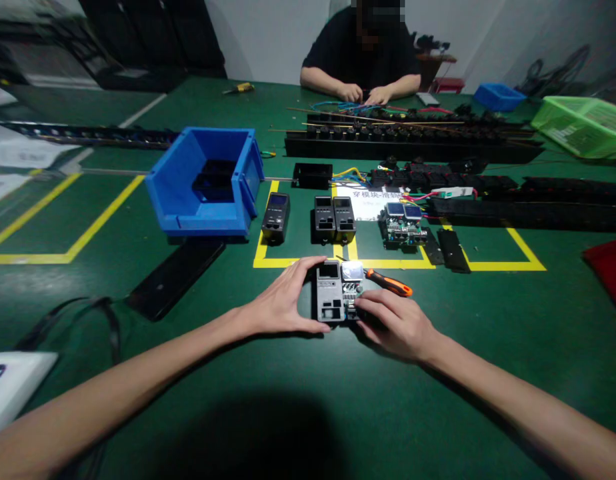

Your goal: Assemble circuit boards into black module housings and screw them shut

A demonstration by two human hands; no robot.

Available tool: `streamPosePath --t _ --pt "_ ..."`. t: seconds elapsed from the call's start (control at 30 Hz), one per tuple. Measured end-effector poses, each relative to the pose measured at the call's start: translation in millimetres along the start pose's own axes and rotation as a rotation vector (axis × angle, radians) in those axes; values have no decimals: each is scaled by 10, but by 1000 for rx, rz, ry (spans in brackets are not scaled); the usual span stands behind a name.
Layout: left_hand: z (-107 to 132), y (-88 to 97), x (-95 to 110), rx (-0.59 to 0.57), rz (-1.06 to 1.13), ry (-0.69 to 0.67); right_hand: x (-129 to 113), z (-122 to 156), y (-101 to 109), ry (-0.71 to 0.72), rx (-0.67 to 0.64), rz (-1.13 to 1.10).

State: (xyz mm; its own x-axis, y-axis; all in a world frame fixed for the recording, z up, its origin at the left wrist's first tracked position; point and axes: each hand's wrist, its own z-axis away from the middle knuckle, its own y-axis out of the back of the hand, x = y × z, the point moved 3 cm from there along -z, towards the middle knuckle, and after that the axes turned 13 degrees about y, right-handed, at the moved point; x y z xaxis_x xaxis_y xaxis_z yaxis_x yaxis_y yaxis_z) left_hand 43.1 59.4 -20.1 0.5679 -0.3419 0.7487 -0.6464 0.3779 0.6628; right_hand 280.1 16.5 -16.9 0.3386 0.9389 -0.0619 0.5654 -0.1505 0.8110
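Note:
My left hand (288,300) grips a black plastic housing (330,288) at its top and bottom ends, thumb near me and fingers at the far end. The housing has a display window and cut-outs. Close against its right side is a circuit board (352,291) with a small screen, which my right hand (395,320) pinches at its right edge. An orange-and-black screwdriver (391,283) lies just beyond my right hand. Farther back stand two empty-looking housings (335,219), a housing with a screen (276,217) and a group of circuit boards (403,223).
A blue bin (201,217) with dark parts stands back left, a black phone-like slab (175,279) before it. Long black strips (413,145) with wires cross the back. Another person's hands (365,93) work there. A green basket (583,127) is at the far right.

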Motion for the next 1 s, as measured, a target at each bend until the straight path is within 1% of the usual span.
streamPosePath --t 0.17,0.47,0.67,0.83,0.9,1.0 --pt "-2 5 -2 -8 -15 -35 -8 8 7 36 11 -33" --pt "-5 -5 -23 -8 -6 -80 7 -12 -2 47 -11 -50" --pt "-2 3 -12 -15 -45 -95 7 -16 25 51 -11 -66" --pt "12 -3 -1 -21 -74 -124 -4 -11 32 87 -11 -83" --pt "17 -9 -2 -24 -82 -130 4 -11 29 57 -10 -46" --pt "19 -17 -8 -24 -84 -136 33 -9 18 -39 -35 39"
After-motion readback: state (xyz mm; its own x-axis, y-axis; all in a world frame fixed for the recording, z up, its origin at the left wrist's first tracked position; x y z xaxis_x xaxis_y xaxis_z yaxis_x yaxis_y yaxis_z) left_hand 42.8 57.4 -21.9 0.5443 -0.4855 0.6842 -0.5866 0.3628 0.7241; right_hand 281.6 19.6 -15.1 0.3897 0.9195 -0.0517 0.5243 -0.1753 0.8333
